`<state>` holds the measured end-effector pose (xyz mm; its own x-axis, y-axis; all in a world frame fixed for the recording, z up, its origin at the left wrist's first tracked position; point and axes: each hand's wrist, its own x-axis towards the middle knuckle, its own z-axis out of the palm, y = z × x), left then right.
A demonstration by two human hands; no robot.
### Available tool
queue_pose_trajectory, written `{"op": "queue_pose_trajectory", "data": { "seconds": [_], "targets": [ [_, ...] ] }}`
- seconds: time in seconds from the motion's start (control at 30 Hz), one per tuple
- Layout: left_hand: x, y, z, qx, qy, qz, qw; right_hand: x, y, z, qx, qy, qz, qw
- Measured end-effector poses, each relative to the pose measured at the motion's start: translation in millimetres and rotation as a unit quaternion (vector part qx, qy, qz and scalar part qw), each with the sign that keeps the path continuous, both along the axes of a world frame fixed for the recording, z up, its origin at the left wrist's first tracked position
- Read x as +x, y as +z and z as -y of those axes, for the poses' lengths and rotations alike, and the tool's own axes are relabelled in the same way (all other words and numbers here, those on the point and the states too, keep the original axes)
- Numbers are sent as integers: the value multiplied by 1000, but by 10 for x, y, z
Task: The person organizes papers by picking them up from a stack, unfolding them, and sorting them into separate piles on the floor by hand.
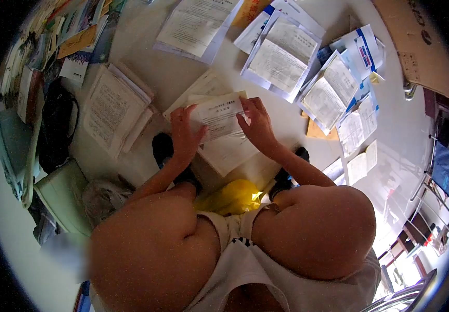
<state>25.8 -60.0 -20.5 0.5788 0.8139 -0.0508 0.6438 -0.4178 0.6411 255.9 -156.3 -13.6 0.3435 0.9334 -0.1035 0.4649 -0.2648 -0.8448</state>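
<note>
Between my two hands is a printed paper sheet (218, 115) with a heading and lines of text, held up in front of me. My left hand (185, 130) grips its left edge, thumb on the front. At the upper right corner my right hand (256, 122) pinches it, the thumb over the print. Under and behind it lie more loose papers (225, 158) on the floor between my feet. The print is too small to read.
A paper stack (115, 109) lies to the left. Several printed sets (281, 54) spread across the floor at right, near a cardboard box (417, 36). A yellow bag (229, 197) sits between my legs. Piled books (73, 47) and a black bag (58, 125) stand far left.
</note>
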Motion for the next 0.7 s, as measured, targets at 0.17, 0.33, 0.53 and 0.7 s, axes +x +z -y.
{"op": "queue_pose_trajectory", "data": {
  "seconds": [0.17,0.33,0.53,0.7],
  "targets": [
    [20,32,18,-3,3,9,1000,-26,91,70,30,14,135,990],
    [26,23,19,-20,8,15,1000,11,-201,198,102,113,160,975],
    [71,370,0,-69,88,103,988,31,-220,354,162,53,3,985],
    [118,787,-220,-155,-103,34,982,182,159,216,196,-70,-45,977]
  ]
}}
